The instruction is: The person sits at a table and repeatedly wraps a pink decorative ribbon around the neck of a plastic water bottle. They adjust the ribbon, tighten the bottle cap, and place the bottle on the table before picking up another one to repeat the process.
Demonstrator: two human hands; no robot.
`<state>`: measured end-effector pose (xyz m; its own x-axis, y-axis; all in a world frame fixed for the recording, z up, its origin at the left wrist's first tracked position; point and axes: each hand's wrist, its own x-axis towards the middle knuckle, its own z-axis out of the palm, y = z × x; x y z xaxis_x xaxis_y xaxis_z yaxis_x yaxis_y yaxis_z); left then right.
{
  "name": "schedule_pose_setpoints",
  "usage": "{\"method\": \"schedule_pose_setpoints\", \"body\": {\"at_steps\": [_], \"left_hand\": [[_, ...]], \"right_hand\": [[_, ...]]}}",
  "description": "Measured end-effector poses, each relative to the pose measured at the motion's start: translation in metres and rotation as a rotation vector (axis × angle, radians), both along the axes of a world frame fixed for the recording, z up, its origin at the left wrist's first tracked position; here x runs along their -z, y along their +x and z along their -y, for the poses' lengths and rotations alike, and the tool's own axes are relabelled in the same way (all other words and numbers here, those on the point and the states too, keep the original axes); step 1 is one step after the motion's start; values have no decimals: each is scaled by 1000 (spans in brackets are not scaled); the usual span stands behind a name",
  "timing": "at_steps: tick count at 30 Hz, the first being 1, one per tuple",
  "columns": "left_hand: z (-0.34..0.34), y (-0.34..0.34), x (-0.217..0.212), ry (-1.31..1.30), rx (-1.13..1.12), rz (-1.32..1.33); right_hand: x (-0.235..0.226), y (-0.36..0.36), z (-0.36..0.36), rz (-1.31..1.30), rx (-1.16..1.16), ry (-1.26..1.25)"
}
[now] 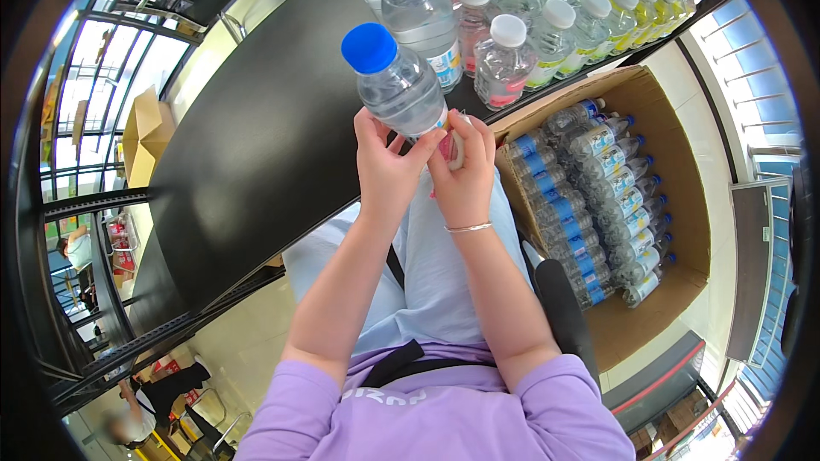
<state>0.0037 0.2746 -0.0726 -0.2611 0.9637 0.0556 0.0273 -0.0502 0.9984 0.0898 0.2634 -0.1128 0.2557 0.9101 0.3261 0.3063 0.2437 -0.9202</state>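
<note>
A clear plastic bottle (pixel 400 90) with a blue cap is tilted over the table's near edge, above my lap. My left hand (pixel 383 158) is closed around its lower part, the thumb pressed near the label. Beside it my right hand (pixel 465 175) is closed, its fingertips pinching a small white and pink piece (pixel 449 147) close to the bottle's label. The fingers hide most of that piece and the bottle's base. Just beyond stand another blue-capped bottle (pixel 418 17) and a white-capped bottle with a pink label (pixel 505 64).
Rows of white-capped bottles (pixel 598 21) fill the far right of the black table (pixel 256 119). To my right, an open cardboard box (pixel 692 230) holds several blue-capped bottles lying in rows. A black chair armrest (pixel 564 307) is near my right forearm. Other people are at the far left.
</note>
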Motion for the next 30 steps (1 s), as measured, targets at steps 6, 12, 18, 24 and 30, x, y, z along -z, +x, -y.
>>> {"method": "schedule_pose_setpoints", "body": {"at_steps": [6, 12, 18, 24, 30], "left_hand": [[-8, 22, 3, -24, 32, 19], [-11, 30, 3, -61, 80, -67], [-16, 32, 10, -48, 56, 7], [-20, 32, 16, 7, 77, 16], [-21, 34, 17, 2, 60, 15]], "right_hand": [[5, 10, -5, -35, 90, 5], [4, 17, -10, -41, 153, -2], [9, 17, -11, -68, 167, -13], [13, 14, -12, -93, 191, -16], [14, 14, -13, -102, 171, -43]]}}
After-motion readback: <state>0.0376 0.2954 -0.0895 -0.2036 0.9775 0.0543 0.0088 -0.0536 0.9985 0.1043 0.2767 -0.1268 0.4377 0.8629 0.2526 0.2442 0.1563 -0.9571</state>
